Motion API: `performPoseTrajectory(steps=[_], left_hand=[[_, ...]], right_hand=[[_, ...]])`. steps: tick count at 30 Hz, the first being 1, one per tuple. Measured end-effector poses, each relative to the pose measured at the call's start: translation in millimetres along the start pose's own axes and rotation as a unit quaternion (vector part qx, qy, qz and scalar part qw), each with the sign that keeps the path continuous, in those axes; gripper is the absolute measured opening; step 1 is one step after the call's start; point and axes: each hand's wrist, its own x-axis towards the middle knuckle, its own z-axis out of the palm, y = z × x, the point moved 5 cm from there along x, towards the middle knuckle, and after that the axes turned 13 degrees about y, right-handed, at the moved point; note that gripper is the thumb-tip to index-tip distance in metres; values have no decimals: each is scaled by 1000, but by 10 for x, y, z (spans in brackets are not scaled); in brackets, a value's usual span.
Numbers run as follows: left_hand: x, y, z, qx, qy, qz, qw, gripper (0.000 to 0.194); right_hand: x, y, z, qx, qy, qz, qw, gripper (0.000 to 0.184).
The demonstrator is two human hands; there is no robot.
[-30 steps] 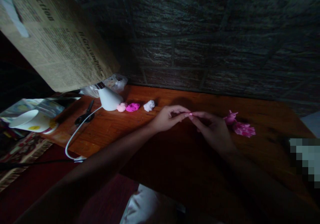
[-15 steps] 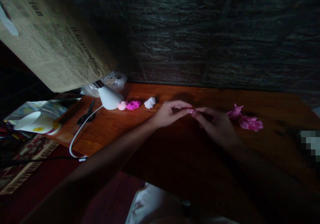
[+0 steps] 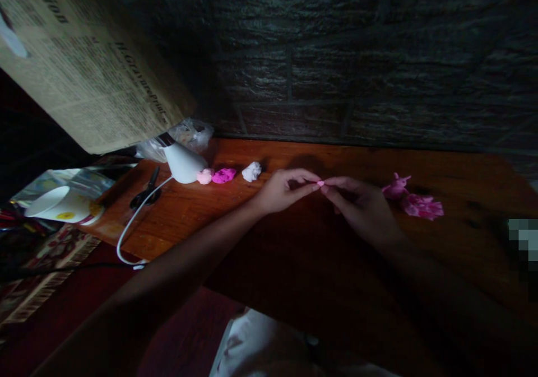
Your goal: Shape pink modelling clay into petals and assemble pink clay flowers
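Note:
Between the fingertips of both hands, above the wooden table (image 3: pixel 269 150), is a small piece of pink clay (image 3: pixel 321 183). My left hand (image 3: pixel 286 191) pinches it from the left with thumb and forefinger. From the right, the thumb and forefinger of my right hand (image 3: pixel 361 203) close on the same piece. Just beyond the right hand lie two pink clay shapes: a spiky one (image 3: pixel 397 186) and a ruffled, flower-like one (image 3: pixel 422 205). Left of my hands sit lumps of white clay (image 3: pixel 251 171), magenta clay (image 3: pixel 224 175) and pale pink clay (image 3: pixel 204 176).
A lamp with a white base (image 3: pixel 185 164) and a newsprint-patterned shade (image 3: pixel 96 80) stands at the left. Its white cable (image 3: pixel 123 231) runs past black scissors (image 3: pixel 147 195). A paper cup (image 3: pixel 63 206) lies on its side at the left edge. Behind rises a dark brick wall (image 3: pixel 336 57).
The camera view has shifted slightly, so the table items appear a little displaced. Both hands keep their pinch on the small pink piece, with slight finger movement.

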Motion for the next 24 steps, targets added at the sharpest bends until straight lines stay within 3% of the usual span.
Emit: performPoseTrajectory(steps=[14, 24], left_hand=[[-21, 60, -29, 103, 13, 40, 994, 12], [-13, -16, -14, 61, 17, 21, 998, 14]], right_hand=[[2, 10, 3, -39, -13, 14, 999, 30], [41, 46, 23, -30, 3, 23, 999, 27]])
